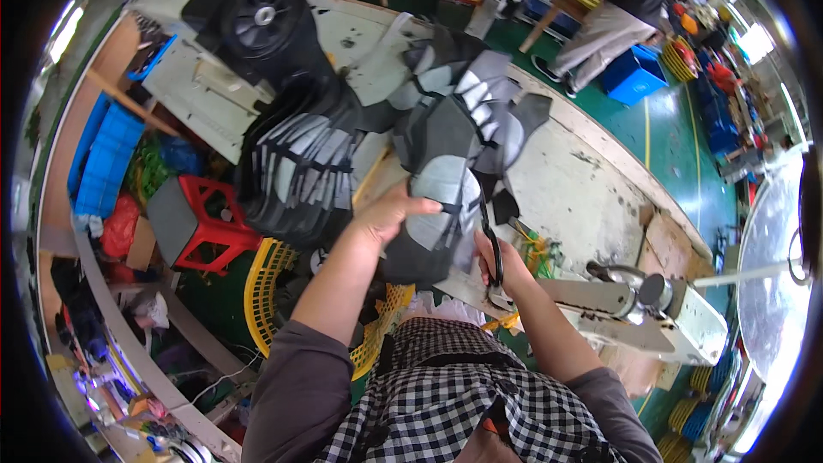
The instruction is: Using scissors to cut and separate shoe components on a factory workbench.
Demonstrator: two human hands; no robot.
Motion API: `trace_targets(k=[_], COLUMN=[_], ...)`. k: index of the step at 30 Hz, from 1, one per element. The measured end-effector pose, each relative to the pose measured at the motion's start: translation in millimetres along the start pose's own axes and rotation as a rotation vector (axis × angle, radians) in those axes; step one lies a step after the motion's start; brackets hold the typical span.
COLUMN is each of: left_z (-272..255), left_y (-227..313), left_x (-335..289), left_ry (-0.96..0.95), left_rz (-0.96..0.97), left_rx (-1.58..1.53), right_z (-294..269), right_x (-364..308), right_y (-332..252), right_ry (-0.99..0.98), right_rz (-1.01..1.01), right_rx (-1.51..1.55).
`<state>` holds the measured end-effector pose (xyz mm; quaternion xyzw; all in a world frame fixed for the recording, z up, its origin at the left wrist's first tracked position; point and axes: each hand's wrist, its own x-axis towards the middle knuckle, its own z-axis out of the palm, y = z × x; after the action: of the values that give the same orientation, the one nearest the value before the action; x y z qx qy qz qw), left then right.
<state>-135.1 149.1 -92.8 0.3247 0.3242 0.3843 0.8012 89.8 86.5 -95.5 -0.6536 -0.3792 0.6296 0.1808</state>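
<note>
My left hand [393, 213] grips the near end of a dark grey fabric piece [441, 141] with light grey rounded patches, its thumb lying across a pale patch. The stacked pieces spread away over the table and overlap one another. Beside their right edge, my right hand [504, 267] is closed round a pair of dark scissors [492, 244], which point away from me. The scissors' tips are hard to make out against the dark cloth. A fanned bundle of similar grey and black pieces [300, 163] hangs at the table's left edge, left of my left hand.
A sewing machine [634, 304] stands at the right. Below my left arm is a yellow basket [261, 291] with dark pieces inside. A red and grey stool [206, 223] stands at left. Beyond the pale table [591, 197], a person [613, 17] stands near a blue bin [634, 75].
</note>
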Motion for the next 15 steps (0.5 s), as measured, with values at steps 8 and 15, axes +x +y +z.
trace_targets(k=[8, 15], left_z=[12.3, -9.1], left_y=[-41.7, 132.2], left_x=[-32.3, -116.1], left_ry=[0.324, 0.100], left_rz=[0.064, 0.068], left_rx=[-0.127, 1.062], right_z=[24.0, 12.8], right_x=[-24.3, -32.7], right_y=[25.2, 55.1], right_ry=[-0.141, -0.144], right_rz=[-0.041, -0.017], right_rx=[0.117, 0.019])
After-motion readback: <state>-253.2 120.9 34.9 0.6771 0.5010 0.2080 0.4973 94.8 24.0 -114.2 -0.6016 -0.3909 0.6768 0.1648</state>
